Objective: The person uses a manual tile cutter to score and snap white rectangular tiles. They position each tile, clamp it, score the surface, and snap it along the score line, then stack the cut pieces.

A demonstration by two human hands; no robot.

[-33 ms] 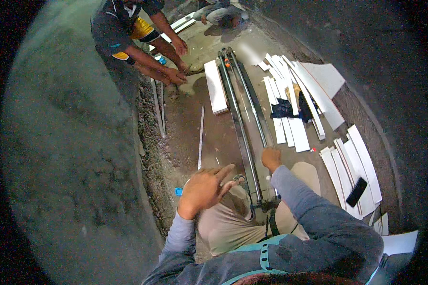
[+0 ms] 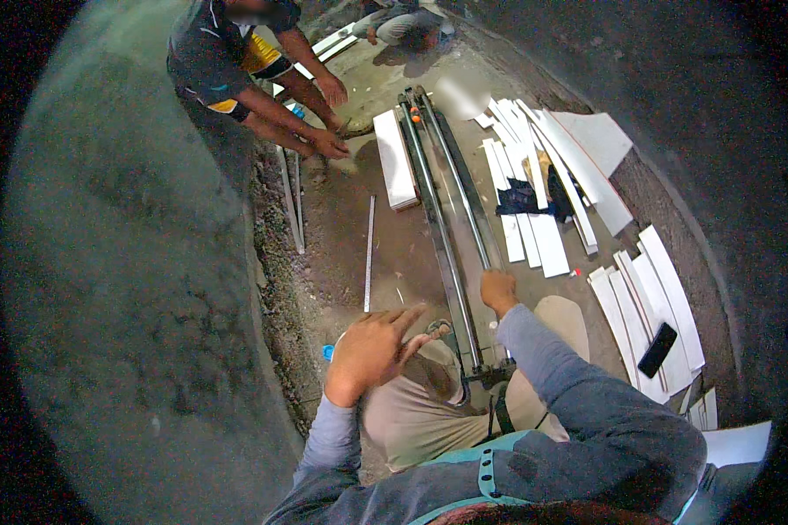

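A long manual tile cutter (image 2: 430, 194) with two metal rails lies on the ground, stretching away from between my knees. My left hand (image 2: 369, 352) hovers left of its near end, palm down, fingers extended and slightly spread, holding nothing. Close by the right rail, my right hand (image 2: 499, 291) is curled into a fist; whatever may be inside it is hidden. Left of the cutter's far half rests a narrow stack of white tiles (image 2: 397, 162). A thin pale strip (image 2: 370, 254) lies on the floor beyond my left hand.
White cut tile pieces (image 2: 547, 245) are spread to the right, with a dark cloth (image 2: 521, 199) on them. Nearer, a black phone (image 2: 657, 350) rests on more strips (image 2: 674, 302). At far left a person (image 2: 228, 70) bends with both hands low; another crouches (image 2: 403, 24) behind.
The bending person's nearer hand has shifted slightly to the right. My left hand has moved very slightly left; my right hand stays by the rail.
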